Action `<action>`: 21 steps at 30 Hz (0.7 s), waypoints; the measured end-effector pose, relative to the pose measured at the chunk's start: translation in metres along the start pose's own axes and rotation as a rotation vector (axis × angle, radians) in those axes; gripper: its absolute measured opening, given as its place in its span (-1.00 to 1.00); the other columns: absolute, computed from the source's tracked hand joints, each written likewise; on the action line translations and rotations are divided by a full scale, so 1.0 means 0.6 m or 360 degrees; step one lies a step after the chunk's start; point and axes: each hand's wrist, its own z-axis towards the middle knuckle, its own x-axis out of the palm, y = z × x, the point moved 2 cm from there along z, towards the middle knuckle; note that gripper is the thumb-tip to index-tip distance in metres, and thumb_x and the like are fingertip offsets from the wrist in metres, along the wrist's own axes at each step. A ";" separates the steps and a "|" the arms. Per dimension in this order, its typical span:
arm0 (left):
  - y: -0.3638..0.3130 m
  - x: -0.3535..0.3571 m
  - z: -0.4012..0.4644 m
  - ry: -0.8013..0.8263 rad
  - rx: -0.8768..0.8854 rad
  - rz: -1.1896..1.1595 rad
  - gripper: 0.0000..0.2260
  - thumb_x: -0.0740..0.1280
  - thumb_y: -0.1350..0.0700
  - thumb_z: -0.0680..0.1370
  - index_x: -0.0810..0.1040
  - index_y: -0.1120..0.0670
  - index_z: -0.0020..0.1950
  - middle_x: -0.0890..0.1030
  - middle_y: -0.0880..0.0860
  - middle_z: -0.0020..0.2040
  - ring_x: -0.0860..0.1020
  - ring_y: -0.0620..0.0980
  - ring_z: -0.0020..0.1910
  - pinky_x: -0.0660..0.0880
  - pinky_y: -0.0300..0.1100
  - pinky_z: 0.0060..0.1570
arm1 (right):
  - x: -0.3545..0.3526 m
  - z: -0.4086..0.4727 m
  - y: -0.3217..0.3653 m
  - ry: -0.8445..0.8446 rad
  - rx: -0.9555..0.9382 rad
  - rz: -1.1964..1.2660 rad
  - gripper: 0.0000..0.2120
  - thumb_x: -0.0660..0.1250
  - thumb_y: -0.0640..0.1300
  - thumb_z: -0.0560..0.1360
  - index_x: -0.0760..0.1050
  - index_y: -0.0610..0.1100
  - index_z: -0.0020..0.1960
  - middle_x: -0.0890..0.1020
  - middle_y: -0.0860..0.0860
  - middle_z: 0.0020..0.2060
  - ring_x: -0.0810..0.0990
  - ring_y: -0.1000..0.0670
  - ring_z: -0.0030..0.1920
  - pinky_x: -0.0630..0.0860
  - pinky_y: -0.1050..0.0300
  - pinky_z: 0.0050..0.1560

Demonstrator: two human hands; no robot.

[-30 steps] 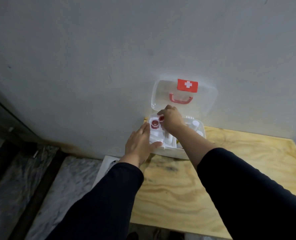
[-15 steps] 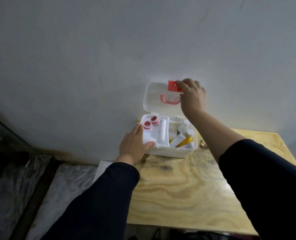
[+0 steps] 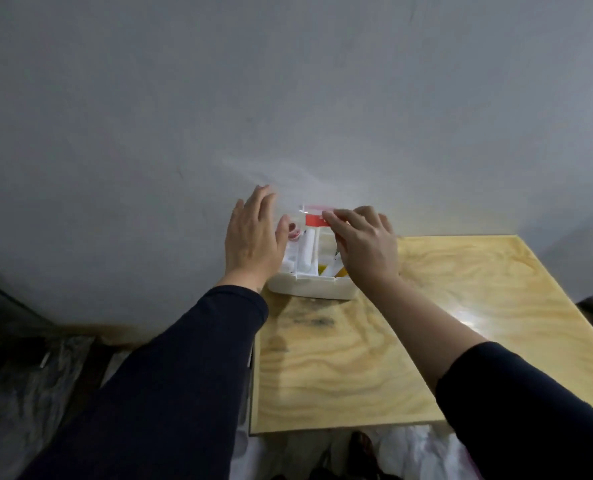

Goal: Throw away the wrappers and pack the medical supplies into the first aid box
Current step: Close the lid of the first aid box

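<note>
At centre frame we see the white first aid box at the bench's far left corner, against the wall. The left hand, fingers straight, hovers at its left side; the right hand, fingers extended, rests on the clear lid, tilted low over the supplies.

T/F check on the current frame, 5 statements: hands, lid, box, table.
1. The box sits on the wooden table against the wall. True.
2. The right hand is on the clear lid, with the lid tipped down over the box. True.
3. The left hand grips a bottle. False: its fingers are straight and hold nothing, at the box's left side.
4. The box is empty. False: red-capped items and a white tube lie inside.
5. Both sleeves are dark. True.
</note>
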 end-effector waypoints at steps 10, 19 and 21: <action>-0.016 0.050 -0.044 0.0507 0.0168 0.0149 -0.56 0.09 0.00 0.67 0.25 0.08 0.54 0.28 0.00 0.54 0.26 -0.01 0.51 0.19 -0.08 0.48 | 0.014 -0.097 0.023 0.0173 0.0049 0.0057 -0.67 0.48 -0.22 0.36 0.63 -0.01 0.11 0.69 0.03 0.01 0.63 -0.10 0.04 0.53 0.03 0.03; -0.029 0.080 -0.060 0.0583 0.0095 0.0119 -0.44 0.13 -0.08 0.66 0.09 0.11 0.59 0.13 0.04 0.60 0.10 0.01 0.58 0.11 -0.14 0.50 | 0.035 -0.119 0.000 0.0488 0.0084 0.0238 -0.75 0.41 -0.09 0.46 0.63 -0.07 0.13 0.64 -0.05 0.08 0.55 -0.14 0.12 0.60 -0.10 -0.04; -0.028 0.084 -0.058 0.0611 0.0079 0.0100 -0.39 0.17 -0.12 0.63 0.09 0.10 0.59 0.11 0.03 0.60 0.08 0.01 0.58 0.10 -0.12 0.51 | 0.033 -0.114 -0.009 0.0544 0.0215 0.0305 -0.62 0.23 0.09 0.53 0.58 -0.08 0.21 0.59 -0.07 0.18 0.49 -0.13 0.24 0.56 -0.15 0.11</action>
